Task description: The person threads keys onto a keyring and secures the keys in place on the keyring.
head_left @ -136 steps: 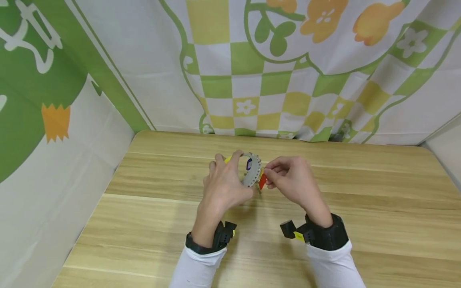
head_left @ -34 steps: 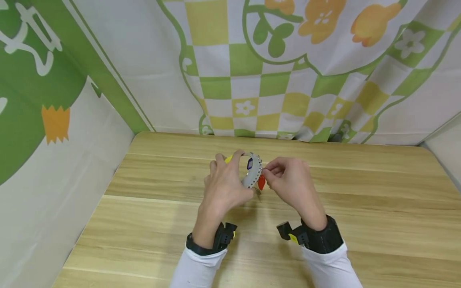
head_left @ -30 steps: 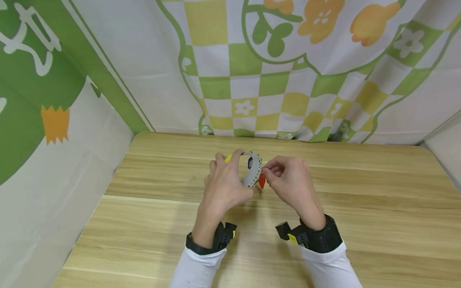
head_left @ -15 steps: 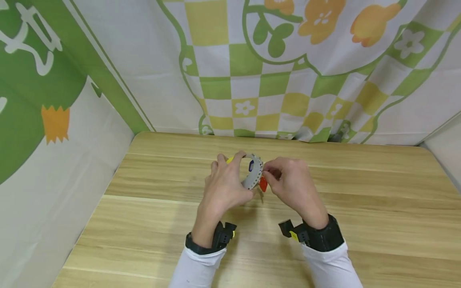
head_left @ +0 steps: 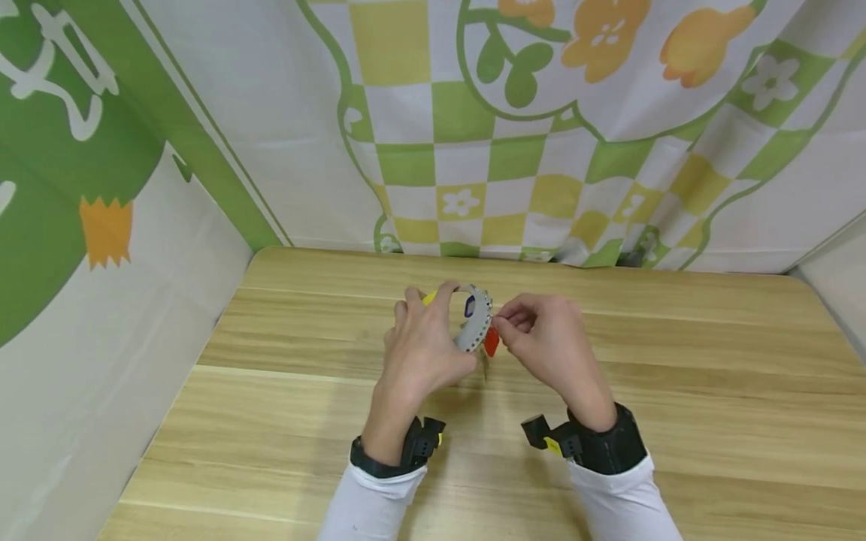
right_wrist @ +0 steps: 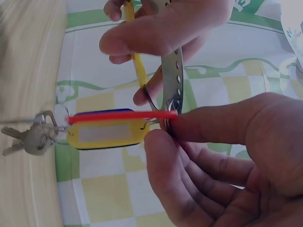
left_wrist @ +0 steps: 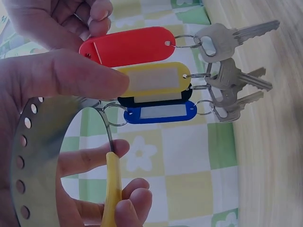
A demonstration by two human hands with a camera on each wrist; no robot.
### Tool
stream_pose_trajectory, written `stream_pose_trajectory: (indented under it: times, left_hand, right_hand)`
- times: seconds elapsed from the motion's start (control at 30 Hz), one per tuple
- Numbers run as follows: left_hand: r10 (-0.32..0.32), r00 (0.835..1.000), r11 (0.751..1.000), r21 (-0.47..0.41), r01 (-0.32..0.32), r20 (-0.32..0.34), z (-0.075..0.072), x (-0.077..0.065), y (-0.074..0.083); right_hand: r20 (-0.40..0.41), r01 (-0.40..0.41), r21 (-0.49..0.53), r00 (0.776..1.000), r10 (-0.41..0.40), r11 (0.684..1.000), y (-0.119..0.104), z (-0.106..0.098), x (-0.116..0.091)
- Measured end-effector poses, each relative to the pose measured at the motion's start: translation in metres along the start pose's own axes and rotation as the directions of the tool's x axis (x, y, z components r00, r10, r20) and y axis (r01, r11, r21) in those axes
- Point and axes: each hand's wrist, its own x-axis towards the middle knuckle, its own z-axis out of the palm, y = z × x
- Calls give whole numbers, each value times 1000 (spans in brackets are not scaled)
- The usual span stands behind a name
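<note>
My left hand (head_left: 422,349) grips a large flat metal key ring (left_wrist: 35,165) with holes along its rim and a yellow grip (left_wrist: 112,184). From it hang a yellow key tag (left_wrist: 156,78), a blue key tag (left_wrist: 163,114) and a dark one (left_wrist: 125,101) partly hidden between them. My right hand (head_left: 555,342) pinches a small split ring at the holed rim, thumb against forefinger. The red key tag (left_wrist: 132,47) is at these fingertips, seen edge-on in the right wrist view. Several silver keys (left_wrist: 220,42) dangle from the tags' far ends.
Both hands are above a light wooden table (head_left: 284,421). A patterned cloth (head_left: 460,161) in green, yellow and white hangs along its back edge, and another green and white cloth (head_left: 40,218) stands at the left. Black camera straps (head_left: 609,443) circle both wrists.
Since the earliest frame my right hand has shifted slightly left, closer to the rim. The red tag tilts and swings a little below its fingertips. My left hand keeps nearly the same hold.
</note>
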Motion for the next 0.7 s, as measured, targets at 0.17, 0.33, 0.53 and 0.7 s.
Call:
stream_pose_trajectory:
  times: [0.17, 0.33, 0.53, 0.7]
  left_hand:
    - [-4, 1000, 1000, -5, 4, -1, 0, 0, 0]
    - [3, 1000, 1000, -2, -3, 17, -1, 0, 0]
    - [15, 999, 1000, 4, -16, 41, -2, 0, -1]
    - [12, 999, 1000, 8, -13, 43, -1, 1, -1]
  right_hand:
    - [-42, 63, 0, 997, -63, 998, 0, 1, 1]
    - [-57, 149, -11, 987, -150, 989, 4, 0, 2]
    - [-45, 254, -60, 965, -257, 965, 7, 1, 1]
    - [-26, 252, -74, 967, -255, 965, 7, 1, 2]
